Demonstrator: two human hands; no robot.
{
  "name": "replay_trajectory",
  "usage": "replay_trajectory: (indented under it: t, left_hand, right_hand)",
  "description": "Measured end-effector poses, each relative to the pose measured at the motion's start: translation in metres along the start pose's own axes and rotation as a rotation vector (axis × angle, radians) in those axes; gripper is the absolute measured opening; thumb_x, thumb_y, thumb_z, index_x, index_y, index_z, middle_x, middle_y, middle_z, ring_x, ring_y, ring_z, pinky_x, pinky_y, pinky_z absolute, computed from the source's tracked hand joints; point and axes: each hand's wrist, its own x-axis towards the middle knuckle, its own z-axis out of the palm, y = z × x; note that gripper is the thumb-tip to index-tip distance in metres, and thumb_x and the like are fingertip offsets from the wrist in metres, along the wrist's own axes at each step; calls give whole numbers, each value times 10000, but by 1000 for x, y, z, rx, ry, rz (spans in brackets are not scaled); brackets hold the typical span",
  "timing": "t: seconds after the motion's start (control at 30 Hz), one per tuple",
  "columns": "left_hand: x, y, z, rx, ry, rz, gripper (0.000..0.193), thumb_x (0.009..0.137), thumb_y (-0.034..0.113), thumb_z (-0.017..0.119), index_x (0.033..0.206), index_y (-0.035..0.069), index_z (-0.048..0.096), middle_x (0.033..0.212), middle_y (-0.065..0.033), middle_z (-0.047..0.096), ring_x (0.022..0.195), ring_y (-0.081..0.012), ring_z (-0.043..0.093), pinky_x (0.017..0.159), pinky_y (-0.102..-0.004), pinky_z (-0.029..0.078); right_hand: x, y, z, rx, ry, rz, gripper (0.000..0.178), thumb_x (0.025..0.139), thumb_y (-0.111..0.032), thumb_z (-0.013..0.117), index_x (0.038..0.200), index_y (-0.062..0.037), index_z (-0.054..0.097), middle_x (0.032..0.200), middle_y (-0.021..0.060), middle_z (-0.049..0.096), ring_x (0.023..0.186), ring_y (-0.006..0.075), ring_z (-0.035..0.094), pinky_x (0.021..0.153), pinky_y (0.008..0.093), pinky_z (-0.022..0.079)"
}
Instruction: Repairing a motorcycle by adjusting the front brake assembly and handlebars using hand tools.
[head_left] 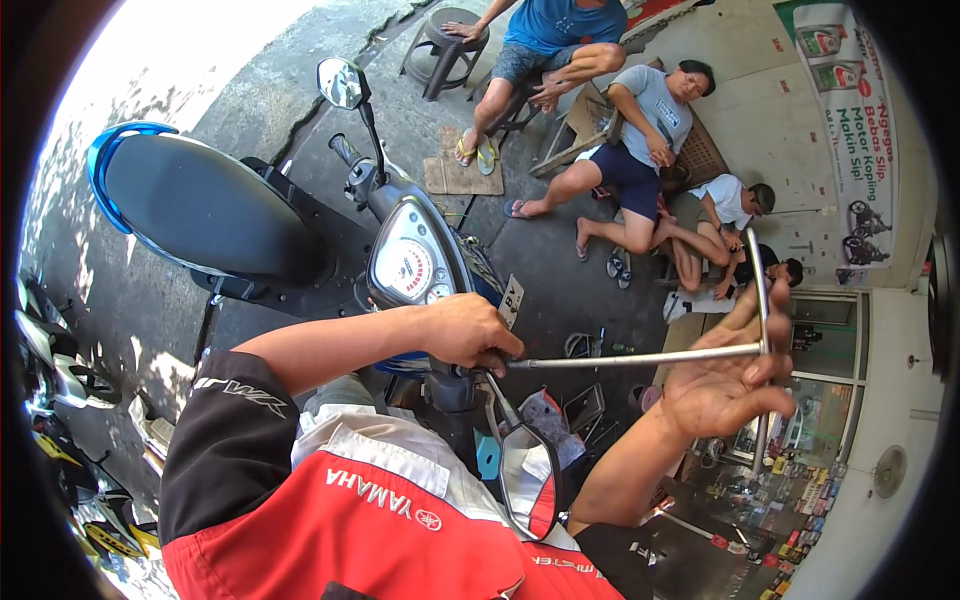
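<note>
A long metal T-handle wrench lies nearly level across the picture between my two hands. My left hand is closed around its tip, beside the handlebar and the foot of a mirror stem; the fingers hide what the tip meets. At the other end, my right hand is palm up with the fingers loosely curled at the crossbar. Under my left forearm is a blue and black scooter with a round speedometer and a long black seat. The near mirror overlaps my red shirt.
The far mirror stands up beyond the handlebar. Several people sit along the wall, one on a wooden chair, near a dark plastic stool. Tools and parts lie on the floor near a glass display case. Other motorbikes stand at left.
</note>
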Motion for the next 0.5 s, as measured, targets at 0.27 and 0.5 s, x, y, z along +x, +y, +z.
replay_trajectory:
  t: [0.27, 0.5]
  left_hand:
    - [31, 42, -24, -473, 114, 123, 350, 953, 160, 667, 1286, 54, 649, 962, -162, 743, 883, -340, 720, 769, -440, 541]
    - [41, 47, -21, -321, 284, -1, 225, 802, 148, 830, 949, 20, 718, 777, -121, 726, 714, -292, 717, 632, -390, 532]
  right_hand:
    - [2, -4, -41, 1097, -329, 835, 453, 1133, -352, 304, 1107, 28, 548, 705, 55, 634, 431, 109, 480, 511, 266, 385]
    - [-34, -9, -27, 814, 53, 735, 327, 1118, -297, 379, 1236, -16, 498, 814, 92, 582, 638, 176, 522, 630, 311, 433]
